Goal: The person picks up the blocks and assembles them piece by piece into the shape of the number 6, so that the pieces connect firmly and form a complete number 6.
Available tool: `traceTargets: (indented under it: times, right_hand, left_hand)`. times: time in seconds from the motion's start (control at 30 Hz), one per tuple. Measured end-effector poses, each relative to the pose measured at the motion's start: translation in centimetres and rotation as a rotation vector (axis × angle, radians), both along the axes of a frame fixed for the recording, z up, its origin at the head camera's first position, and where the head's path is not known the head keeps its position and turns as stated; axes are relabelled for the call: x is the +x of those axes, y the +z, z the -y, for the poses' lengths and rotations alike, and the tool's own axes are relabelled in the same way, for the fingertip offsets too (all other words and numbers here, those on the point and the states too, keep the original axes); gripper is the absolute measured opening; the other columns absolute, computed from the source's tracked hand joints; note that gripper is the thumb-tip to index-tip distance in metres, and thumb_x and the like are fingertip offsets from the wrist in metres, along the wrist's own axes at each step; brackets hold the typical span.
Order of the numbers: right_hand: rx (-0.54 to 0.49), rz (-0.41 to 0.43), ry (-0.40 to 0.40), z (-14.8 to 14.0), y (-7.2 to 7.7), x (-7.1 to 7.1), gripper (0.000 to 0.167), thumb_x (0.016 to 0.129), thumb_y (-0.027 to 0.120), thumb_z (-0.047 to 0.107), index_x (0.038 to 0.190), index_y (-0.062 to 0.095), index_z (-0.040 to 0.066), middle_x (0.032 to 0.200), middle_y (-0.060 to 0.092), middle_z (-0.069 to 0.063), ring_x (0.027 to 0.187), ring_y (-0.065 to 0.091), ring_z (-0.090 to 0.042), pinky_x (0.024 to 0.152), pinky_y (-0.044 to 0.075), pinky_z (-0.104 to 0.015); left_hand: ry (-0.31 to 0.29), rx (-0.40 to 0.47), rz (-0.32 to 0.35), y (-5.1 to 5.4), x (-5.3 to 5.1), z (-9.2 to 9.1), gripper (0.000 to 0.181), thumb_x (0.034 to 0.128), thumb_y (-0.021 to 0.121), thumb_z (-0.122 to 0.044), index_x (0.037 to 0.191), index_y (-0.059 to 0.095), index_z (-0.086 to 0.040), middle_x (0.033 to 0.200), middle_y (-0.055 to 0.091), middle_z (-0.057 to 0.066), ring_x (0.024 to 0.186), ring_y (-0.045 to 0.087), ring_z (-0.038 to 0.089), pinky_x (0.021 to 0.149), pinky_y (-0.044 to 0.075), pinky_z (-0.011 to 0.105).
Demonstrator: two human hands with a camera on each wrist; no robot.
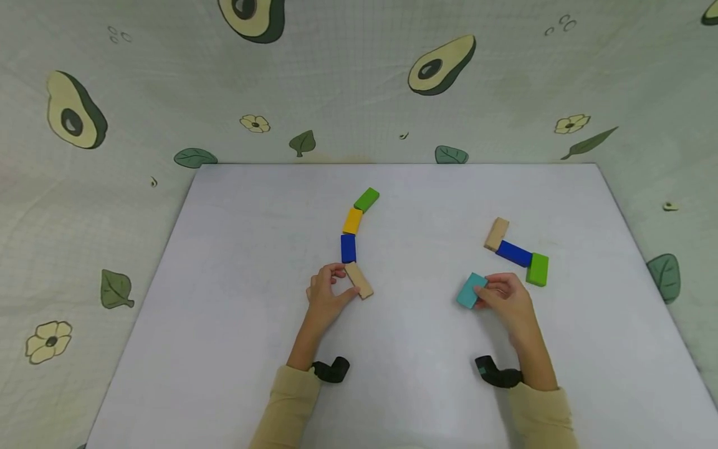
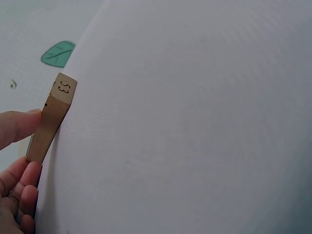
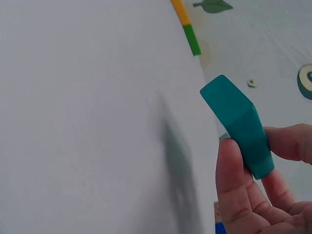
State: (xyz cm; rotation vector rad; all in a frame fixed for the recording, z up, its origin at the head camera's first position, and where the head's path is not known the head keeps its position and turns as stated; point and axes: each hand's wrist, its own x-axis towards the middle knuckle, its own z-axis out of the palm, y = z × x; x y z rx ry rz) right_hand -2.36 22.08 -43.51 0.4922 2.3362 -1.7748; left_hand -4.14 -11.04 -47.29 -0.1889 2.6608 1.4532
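My left hand (image 1: 326, 300) grips a plain wooden block (image 1: 360, 282) between thumb and fingers. That block lies at the near end of a curved row, its far end by a blue block (image 1: 348, 248). Beyond the blue one come a yellow block (image 1: 353, 221) and a green block (image 1: 367, 199). In the left wrist view, the end of the wooden block (image 2: 63, 90) bears the mark 53. My right hand (image 1: 512, 304) pinches a teal block (image 3: 239, 122), raised off the white table (image 1: 415, 349), where a shadow falls below.
To the right, a second wooden block (image 1: 497, 234), a blue block (image 1: 514, 254) and a green block (image 1: 538, 270) form a bent chain, just beyond my right hand. Behind the table hangs a cloth (image 1: 348, 75) printed with avocados and leaves. Black wrist cameras (image 1: 332, 370) sit at both cuffs.
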Motion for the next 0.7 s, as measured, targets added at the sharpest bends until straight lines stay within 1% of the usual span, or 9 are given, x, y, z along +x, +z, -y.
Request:
traceTargets:
  times: [0.1, 0.27, 0.47, 0.57, 0.7]
  right_hand:
    - [-0.044, -0.003, 0.024, 1.3, -0.3, 0.0, 0.035, 0.087, 0.065, 0.015, 0.111, 0.043, 0.001, 0.079, 0.061, 0.015, 0.064, 0.063, -0.005, 0.066, 0.053, -0.022]
    - [-0.077, -0.005, 0.061, 2.8, -0.3, 0.0, 0.035, 0.087, 0.063, 0.010, 0.110, 0.042, -0.005, 0.074, 0.062, 0.014, 0.063, 0.064, -0.007, 0.066, 0.053, -0.023]
    - [-0.095, 0.001, 0.104, 4.0, -0.4, 0.0, 0.032, 0.087, 0.062, 0.008, 0.108, 0.042, -0.005, 0.073, 0.063, 0.010, 0.066, 0.066, -0.008, 0.070, 0.052, -0.020]
    - [-0.118, -0.016, 0.128, 4.7, -0.7, 0.0, 0.032, 0.087, 0.062, 0.006, 0.109, 0.042, -0.006, 0.074, 0.063, 0.008, 0.067, 0.066, -0.009, 0.071, 0.052, -0.019]
    - [-0.152, -0.052, 0.160, 5.7, -1.1, 0.1, 0.033, 0.086, 0.063, 0.006, 0.110, 0.043, -0.006, 0.080, 0.061, 0.004, 0.068, 0.066, -0.010, 0.070, 0.053, -0.022]
  left_hand:
    - [-0.005, 0.004, -0.004, -0.1, 0.0, 0.0, 0.050, 0.0785, 0.073, -0.027, 0.120, 0.048, -0.013, 0.106, 0.053, 0.003, 0.102, 0.041, 0.021, 0.086, 0.021, 0.038]
    - [-0.006, -0.002, -0.007, -0.1, 0.0, 0.0, 0.050, 0.0786, 0.073, -0.027, 0.120, 0.048, -0.014, 0.106, 0.053, 0.003, 0.102, 0.041, 0.021, 0.086, 0.021, 0.038]
    - [0.003, -0.011, 0.007, -0.1, 0.0, -0.1, 0.050, 0.0789, 0.073, -0.026, 0.120, 0.047, -0.014, 0.106, 0.053, 0.003, 0.103, 0.041, 0.021, 0.087, 0.021, 0.039]
    - [0.004, -0.015, 0.008, -0.1, 0.0, -0.1, 0.050, 0.0790, 0.073, -0.026, 0.120, 0.047, -0.014, 0.106, 0.053, 0.003, 0.103, 0.042, 0.021, 0.087, 0.021, 0.039]
    - [0.006, -0.019, -0.001, -0.1, 0.1, -0.1, 0.050, 0.0789, 0.073, -0.026, 0.120, 0.048, -0.013, 0.106, 0.054, 0.003, 0.103, 0.042, 0.021, 0.086, 0.022, 0.039]
